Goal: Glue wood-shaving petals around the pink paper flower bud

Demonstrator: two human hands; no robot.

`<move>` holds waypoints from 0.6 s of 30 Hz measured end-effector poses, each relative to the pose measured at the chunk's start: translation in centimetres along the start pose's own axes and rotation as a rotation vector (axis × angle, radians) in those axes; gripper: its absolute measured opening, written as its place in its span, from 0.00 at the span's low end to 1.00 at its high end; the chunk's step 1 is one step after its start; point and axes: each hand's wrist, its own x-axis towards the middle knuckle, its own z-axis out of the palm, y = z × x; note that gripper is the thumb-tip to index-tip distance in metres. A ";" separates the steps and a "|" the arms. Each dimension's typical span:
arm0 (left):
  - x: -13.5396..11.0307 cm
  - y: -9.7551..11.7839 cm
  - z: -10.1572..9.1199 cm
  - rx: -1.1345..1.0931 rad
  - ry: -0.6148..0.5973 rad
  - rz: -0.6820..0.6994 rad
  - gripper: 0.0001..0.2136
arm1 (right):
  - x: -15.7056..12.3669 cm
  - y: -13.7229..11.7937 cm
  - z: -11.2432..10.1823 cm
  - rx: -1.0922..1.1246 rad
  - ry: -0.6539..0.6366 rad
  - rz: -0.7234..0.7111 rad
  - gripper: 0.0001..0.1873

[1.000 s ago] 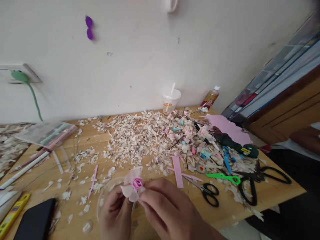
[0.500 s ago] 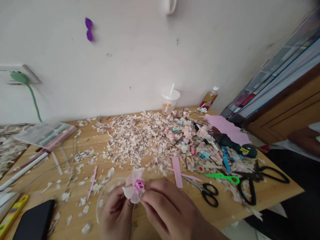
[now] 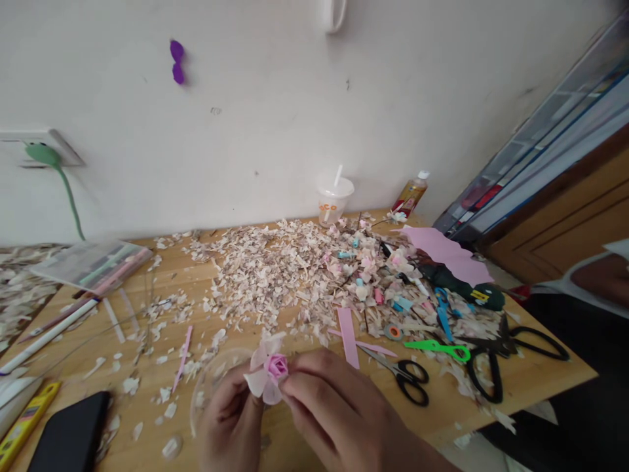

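A small handmade flower (image 3: 276,367) with a rolled pink centre and pale, translucent petals is held between both hands, low in the middle of the head view. My left hand (image 3: 232,419) pinches it from the left, thumb and fingers just below the petals. On the other side, my right hand (image 3: 334,406) presses thumb and fingertips to the flower's right edge. Its underside and any stem are hidden by the fingers. Beneath my left hand a clear round dish (image 3: 199,400) shows in part. Right of my right hand lie black-handled scissors (image 3: 410,381) and a pink strip (image 3: 348,337).
A heap of dried petals (image 3: 265,269) covers the table's middle. At right are finished-looking flowers (image 3: 366,263), a green scissor-like tool (image 3: 437,349) and large black scissors (image 3: 486,377). A cup (image 3: 334,200) and bottle (image 3: 411,193) stand behind. A phone (image 3: 71,432) lies front left; a person sits at right.
The flower has turned slightly in my fingers and shifted a little to the right, its pink centre facing more to the right. Both hands keep their hold.
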 end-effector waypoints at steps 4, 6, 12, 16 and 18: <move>0.0 -0.7 -0.3 -0.010 -0.034 -0.036 0.17 | -0.4 0.2 0.2 0.000 0.023 -0.015 0.11; 0.3 -1.1 -0.6 -0.028 -0.031 -0.047 0.17 | -1.0 0.5 0.5 -0.008 0.083 -0.035 0.11; 3.2 0.3 -3.1 0.074 0.126 0.065 0.14 | -2.3 1.6 0.2 -0.103 0.067 0.069 0.08; 4.1 1.9 -5.6 0.285 0.305 0.166 0.14 | -2.3 1.5 -1.3 -0.205 0.045 0.113 0.08; 4.1 2.0 -6.5 0.360 0.294 0.220 0.13 | -2.8 1.9 -2.3 -0.255 0.060 0.120 0.06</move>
